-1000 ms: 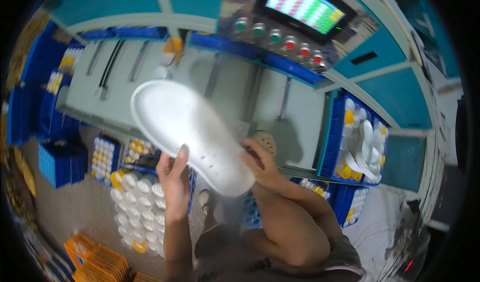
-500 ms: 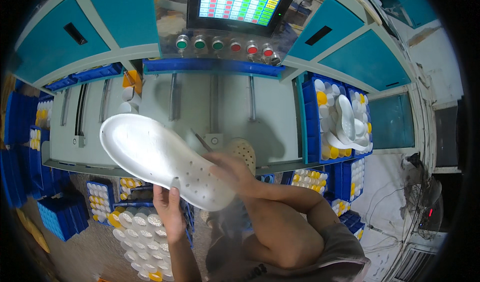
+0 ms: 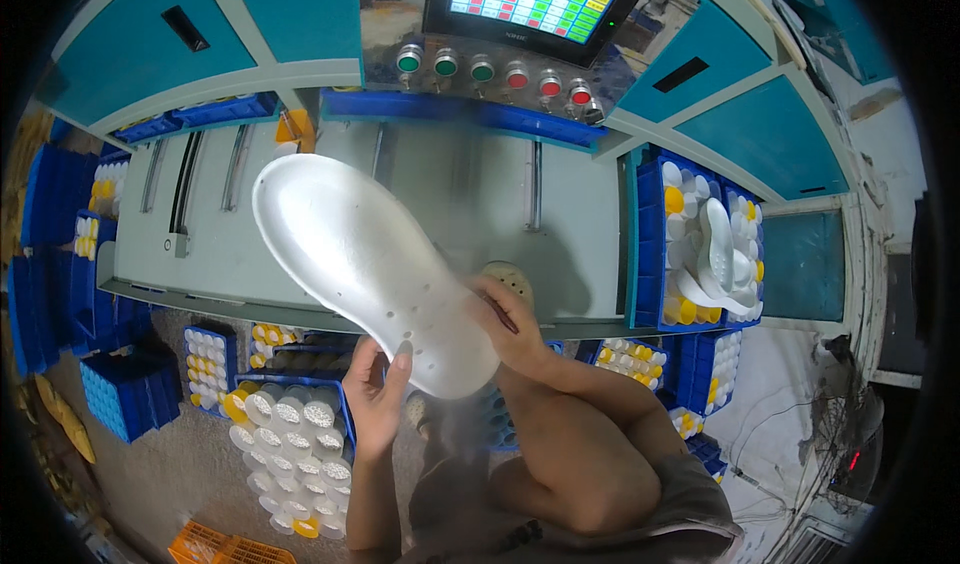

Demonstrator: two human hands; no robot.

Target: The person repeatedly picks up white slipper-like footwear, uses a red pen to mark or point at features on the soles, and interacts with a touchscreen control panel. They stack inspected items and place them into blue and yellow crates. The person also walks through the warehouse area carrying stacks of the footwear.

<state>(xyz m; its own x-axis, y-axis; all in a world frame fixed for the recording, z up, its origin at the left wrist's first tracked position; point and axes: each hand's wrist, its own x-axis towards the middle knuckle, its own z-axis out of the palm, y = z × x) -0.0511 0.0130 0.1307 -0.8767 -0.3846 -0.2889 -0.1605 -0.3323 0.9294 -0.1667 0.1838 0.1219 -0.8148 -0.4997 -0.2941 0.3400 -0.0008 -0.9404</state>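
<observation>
A white foam shoe sole (image 3: 340,229) with small holes in one end is tilted up over the bench edge. Its lower edge is pinched by my left hand (image 3: 378,399), thumb on the face and fingers behind. My right hand (image 3: 515,329) is closed beside the holed end of the sole, against or very near its edge. Between its fingers shows a thin dark tool (image 3: 500,314), mostly hidden. A cream clog-like shoe piece with holes (image 3: 508,279) is partly visible on the bench behind that hand.
The pale bench (image 3: 590,254) has metal slots and a front lip. Right of it, a blue crate (image 3: 648,264) holds white and yellow cups, with white soles on top. A screen (image 3: 530,2) sits above buttons. Below are another cup-filled crate (image 3: 290,454) and an orange crate (image 3: 225,544).
The view has shifted, so the bench and screen appear further right. My right hand has moved off the sole's holed face to its edge, and the thin tool has swung down. The left hand keeps its grip.
</observation>
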